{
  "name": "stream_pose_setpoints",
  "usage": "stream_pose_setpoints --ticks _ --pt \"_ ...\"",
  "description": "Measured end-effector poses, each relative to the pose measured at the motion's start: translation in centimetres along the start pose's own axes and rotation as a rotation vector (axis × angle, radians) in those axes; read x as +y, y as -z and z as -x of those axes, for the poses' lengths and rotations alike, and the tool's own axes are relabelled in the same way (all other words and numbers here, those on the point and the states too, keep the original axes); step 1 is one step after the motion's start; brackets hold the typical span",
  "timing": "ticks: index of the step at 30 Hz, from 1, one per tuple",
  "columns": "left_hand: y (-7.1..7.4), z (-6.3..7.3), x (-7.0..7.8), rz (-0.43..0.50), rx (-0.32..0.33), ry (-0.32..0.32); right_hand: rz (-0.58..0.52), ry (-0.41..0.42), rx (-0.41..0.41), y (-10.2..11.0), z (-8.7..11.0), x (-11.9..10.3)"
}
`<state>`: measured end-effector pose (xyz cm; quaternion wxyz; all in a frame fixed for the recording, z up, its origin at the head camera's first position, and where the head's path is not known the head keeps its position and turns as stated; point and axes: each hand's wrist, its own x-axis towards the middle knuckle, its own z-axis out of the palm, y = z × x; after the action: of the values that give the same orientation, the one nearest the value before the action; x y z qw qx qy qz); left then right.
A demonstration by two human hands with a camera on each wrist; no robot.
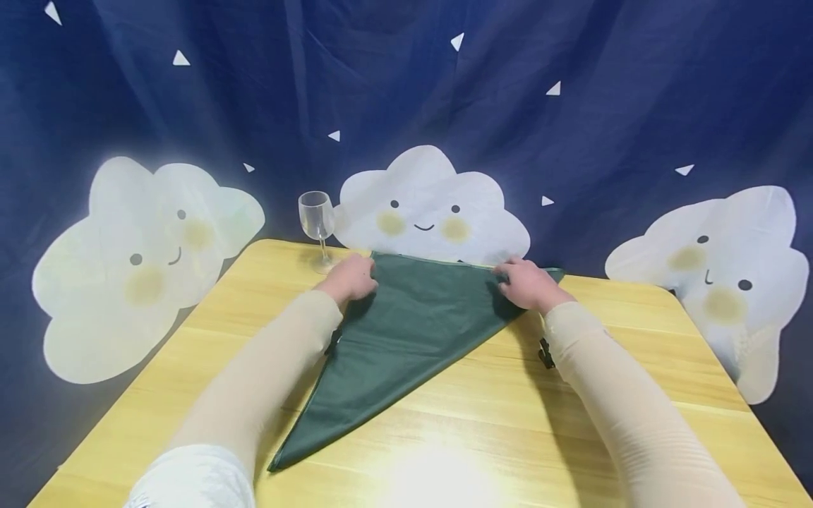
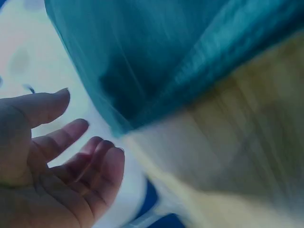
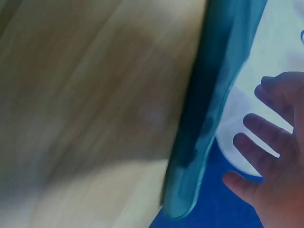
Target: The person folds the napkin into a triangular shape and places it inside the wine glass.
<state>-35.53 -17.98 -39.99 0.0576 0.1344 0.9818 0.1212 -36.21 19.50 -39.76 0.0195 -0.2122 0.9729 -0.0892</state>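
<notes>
A dark green cloth (image 1: 413, 317) lies on the wooden table in a triangle, its long edge slanting from the near left point up to the far right. Its far side runs along the table's back edge. By the upper left corner hovers my left hand (image 1: 352, 277), fingers loosely bent and apart from the fabric in the left wrist view. Over the narrow right end is my right hand (image 1: 527, 282); its spread fingers (image 3: 259, 156) hold nothing in the right wrist view. A layered fold (image 3: 209, 95) shows along the cloth there.
A clear stemmed wine glass (image 1: 316, 215) stands at the back left of the table (image 1: 635, 339), close to my left hand. Behind the table hangs a dark blue curtain (image 1: 394, 85) printed with smiling clouds. A bright glare lies at the near middle.
</notes>
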Motion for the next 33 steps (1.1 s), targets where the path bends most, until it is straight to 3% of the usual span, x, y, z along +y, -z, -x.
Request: stream_pose_setpoints --ticks 7,11,15,19,23,27,33 --pt "-0.7 3.7 4.6 -0.202 -0.079 -0.034 -0.011 -0.050 -0.041 -0.7 0.9 1.7" --pt "-1.3 6.6 7.4 -0.247 -0.136 -0.116 0.004 -0.046 -0.036 -1.0 1.3 2.3" --pt "-1.9 8.6 9.5 -0.237 -0.236 -0.188 0.036 -0.023 -0.016 -1.1 1.3 2.8" --pt "-2.7 9.5 9.7 -0.247 -0.315 -0.164 0.051 -0.011 -0.044 -1.2 1.1 2.9" --pt "-3.6 9.6 9.0 -0.283 -0.363 -0.123 0.038 -0.015 -0.153 -1.5 1.1 2.9" --pt "-3.5 9.5 8.8 -0.295 -0.383 -0.123 0.040 -0.039 -0.225 -1.5 1.4 2.9" --pt "-3.0 9.3 8.5 -0.328 -0.393 -0.141 0.065 -0.061 -0.253 -0.6 1.9 2.8"
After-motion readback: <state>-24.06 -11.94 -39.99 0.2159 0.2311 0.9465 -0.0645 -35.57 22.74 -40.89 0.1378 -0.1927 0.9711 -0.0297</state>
